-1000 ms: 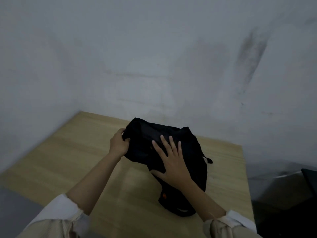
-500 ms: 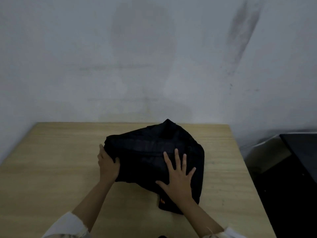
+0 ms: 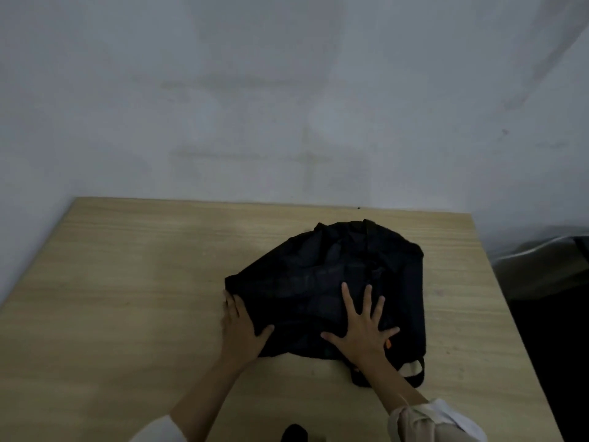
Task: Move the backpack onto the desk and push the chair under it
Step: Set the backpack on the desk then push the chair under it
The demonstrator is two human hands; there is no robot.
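A black backpack [image 3: 331, 282] lies flat on the light wooden desk [image 3: 127, 298], right of its middle, with a strap loop hanging toward the front edge. My left hand [image 3: 240, 330] rests against the backpack's near left corner, fingers along its edge and thumb on the fabric. Spread flat with fingers apart, my right hand [image 3: 363, 327] presses on top of the backpack. A small orange tag shows beside its thumb. The chair is hidden, except perhaps a dark shape [image 3: 294, 433] at the bottom edge.
The desk stands against a grey-white wall [image 3: 287, 106] at the back and left. Past the desk's right edge is a dark floor area with a grey object [image 3: 541, 263].
The backpack has settled flatter on the desk and both hands lie lower on it. The view has shifted, so the desk now looks square-on.
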